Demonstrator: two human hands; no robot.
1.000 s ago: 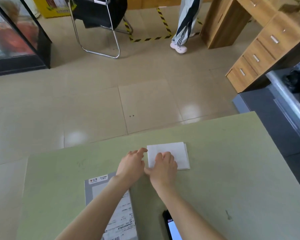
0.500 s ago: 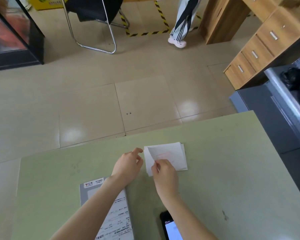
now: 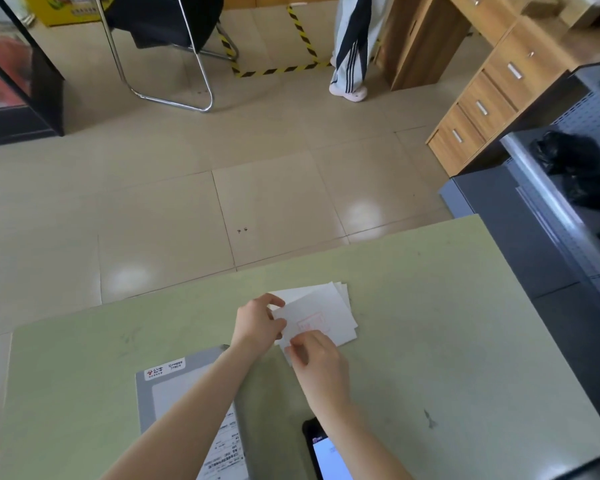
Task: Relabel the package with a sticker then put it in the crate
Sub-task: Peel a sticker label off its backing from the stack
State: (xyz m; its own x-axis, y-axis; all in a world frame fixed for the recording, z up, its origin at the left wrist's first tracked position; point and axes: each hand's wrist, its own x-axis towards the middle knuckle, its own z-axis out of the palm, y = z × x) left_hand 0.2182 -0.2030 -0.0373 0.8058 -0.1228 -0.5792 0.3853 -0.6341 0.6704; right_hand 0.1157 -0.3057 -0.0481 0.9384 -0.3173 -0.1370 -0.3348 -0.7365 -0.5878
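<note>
A pale green table fills the near part of the room. On it, under the person's left forearm and just nearer than the left hand, lies the grey package, flat, with a printed label on its face. Nearer than the right hand, beside that wrist, a black phone lies with its screen lit. Both hands meet at a small stack of white sticker sheets. The left hand's thumb and fingers pinch the top sheet's left edge; the right hand's fingertips grip its near corner, lifting it off the stack. A faint red mark shows on that sheet.
</note>
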